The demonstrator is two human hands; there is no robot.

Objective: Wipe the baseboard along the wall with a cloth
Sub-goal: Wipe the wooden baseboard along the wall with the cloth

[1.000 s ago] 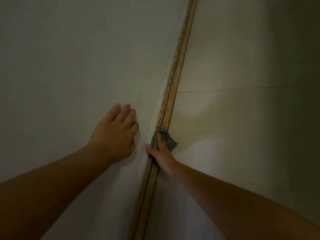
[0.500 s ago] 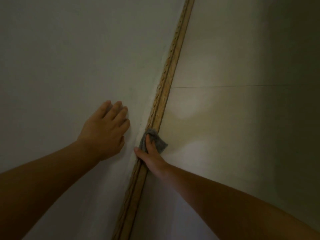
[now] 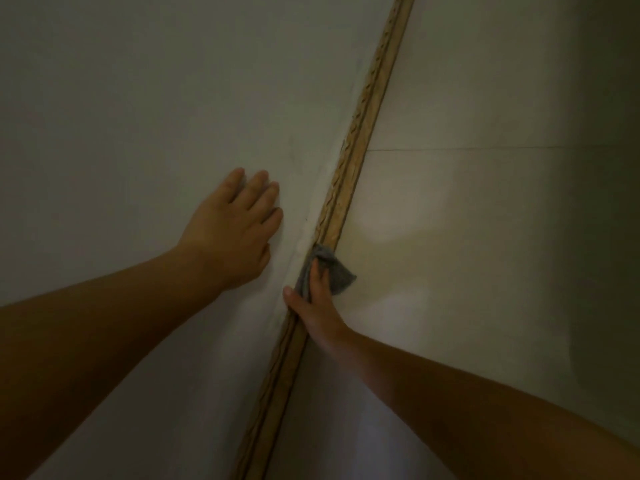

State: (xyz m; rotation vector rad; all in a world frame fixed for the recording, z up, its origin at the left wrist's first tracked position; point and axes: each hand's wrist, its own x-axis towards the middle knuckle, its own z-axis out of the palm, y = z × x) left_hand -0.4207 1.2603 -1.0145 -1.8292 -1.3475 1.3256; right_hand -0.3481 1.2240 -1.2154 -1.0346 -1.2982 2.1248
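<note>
Firmly slide the cloth (image 3: 332, 271), pinched in the right hand (image 3: 317, 306), along the baseboard (image 3: 349, 174); left hand (image 3: 230, 237) flat beside it.

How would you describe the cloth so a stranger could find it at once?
Follow the wooden baseboard where the wall meets the floor. Midway along it, the right hand presses a small crumpled cloth against it, the only grey thing there.

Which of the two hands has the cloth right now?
The right hand, pressing the grey cloth against the wooden baseboard. The left hand holds nothing; it rests flat on the wall.
</note>
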